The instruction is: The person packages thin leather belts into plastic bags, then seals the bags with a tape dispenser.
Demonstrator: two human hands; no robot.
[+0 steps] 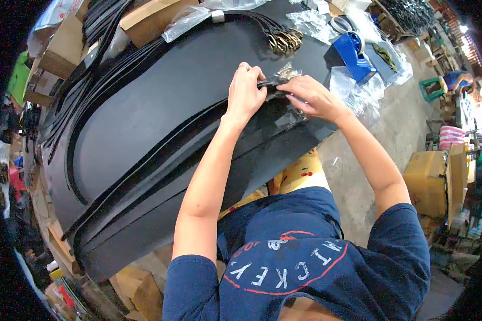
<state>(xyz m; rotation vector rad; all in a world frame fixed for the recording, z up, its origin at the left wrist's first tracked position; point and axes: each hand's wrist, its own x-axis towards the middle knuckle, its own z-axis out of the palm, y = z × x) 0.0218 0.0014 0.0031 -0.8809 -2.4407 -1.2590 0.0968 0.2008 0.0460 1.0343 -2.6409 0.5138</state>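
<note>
My left hand (246,92) is closed round a bundle of long black belts (198,119) near their buckle end. Beside it, my right hand (313,97) pinches the same bundle close to the metal buckles (288,71). Clear plastic film shows around the buckles and hangs below my right hand. From my hands the belts run down to the left across the dark table (144,107). Another bundle of black belts (150,49) lies at the back, with gold buckles (285,41) and a white band round it. My fingertips partly hide the held end.
A blue tape dispenser (354,56) stands on the table's right end beside crumpled clear plastic bags (353,91). Cardboard boxes (155,21) sit at the back left. A large carton (427,182) stands on the floor at right. Another person (458,80) is in the background.
</note>
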